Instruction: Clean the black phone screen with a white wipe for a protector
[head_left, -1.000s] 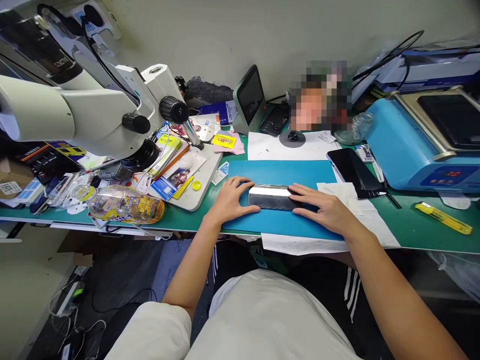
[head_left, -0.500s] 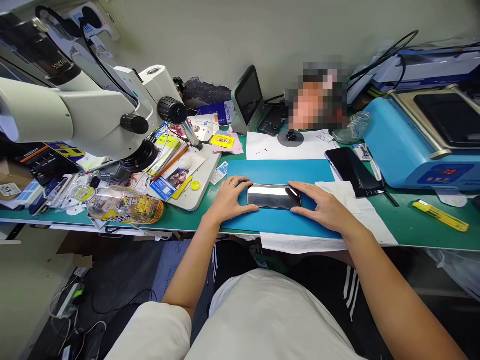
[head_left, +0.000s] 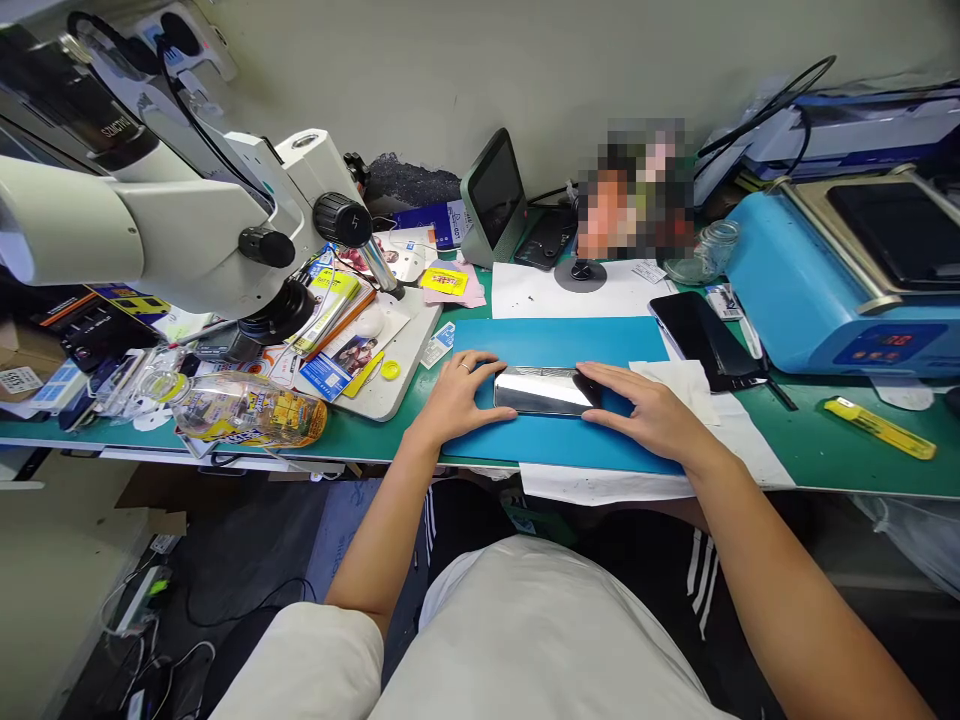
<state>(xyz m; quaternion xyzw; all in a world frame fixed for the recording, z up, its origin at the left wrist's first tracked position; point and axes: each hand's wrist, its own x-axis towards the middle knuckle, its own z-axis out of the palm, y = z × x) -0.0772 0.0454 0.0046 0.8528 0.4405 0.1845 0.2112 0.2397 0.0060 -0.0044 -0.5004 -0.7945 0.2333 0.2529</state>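
A smartphone (head_left: 541, 390) with a glossy, reflective face lies crosswise on a blue work mat (head_left: 559, 345). My left hand (head_left: 455, 397) grips its left end, fingers curled round the edge, a ring on one finger. My right hand (head_left: 645, 412) holds the right end, with fingers reaching over the top edge. The phone sits slightly tilted up between both hands.
A big white microscope (head_left: 172, 225) looms at the left over cluttered cards and a lying plastic bottle (head_left: 240, 408). A second dark phone (head_left: 701, 340), a blue machine (head_left: 847, 285), a yellow utility knife (head_left: 879, 427), a small screen (head_left: 496, 195) and a glass jar (head_left: 712, 250) stand around.
The phone's face has tipped a little, now reflecting brighter light. My right fingers shifted slightly along its right end. Both hands stay on it.
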